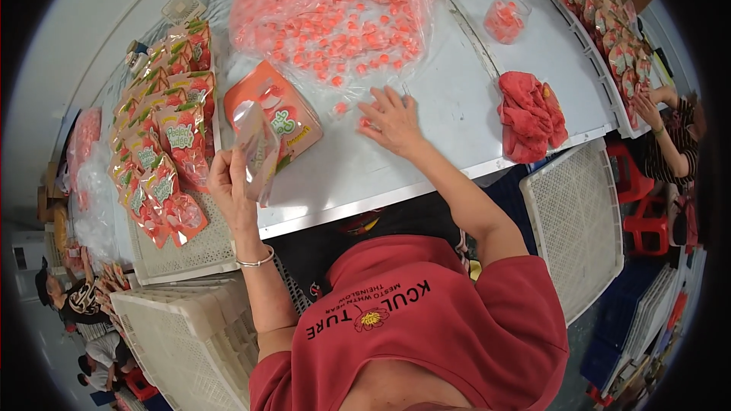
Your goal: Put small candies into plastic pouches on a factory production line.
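Note:
My left hand [231,175] is closed on the edge of a shiny foil pouch [259,144], which stands tilted over the table edge. Behind that pouch a pink printed pouch [293,106] lies flat on the table. My right hand [392,122] rests palm down on the tabletop with its fingers spread. Pinkish wrapped candies show at its fingertips, partly covered by them. A loose candy [339,109] lies just left of the hand. Beyond it, a large clear plastic bag [335,11] lies open, spilling many pink wrapped candies.
Filled pouches [179,122] stand in rows in a crate at left. A red cloth [529,116] and a clear jar of candies [506,19] are on the right. Empty plastic crates [575,221] stand beside me. A co-worker's hands [651,106] touch pouches at far right.

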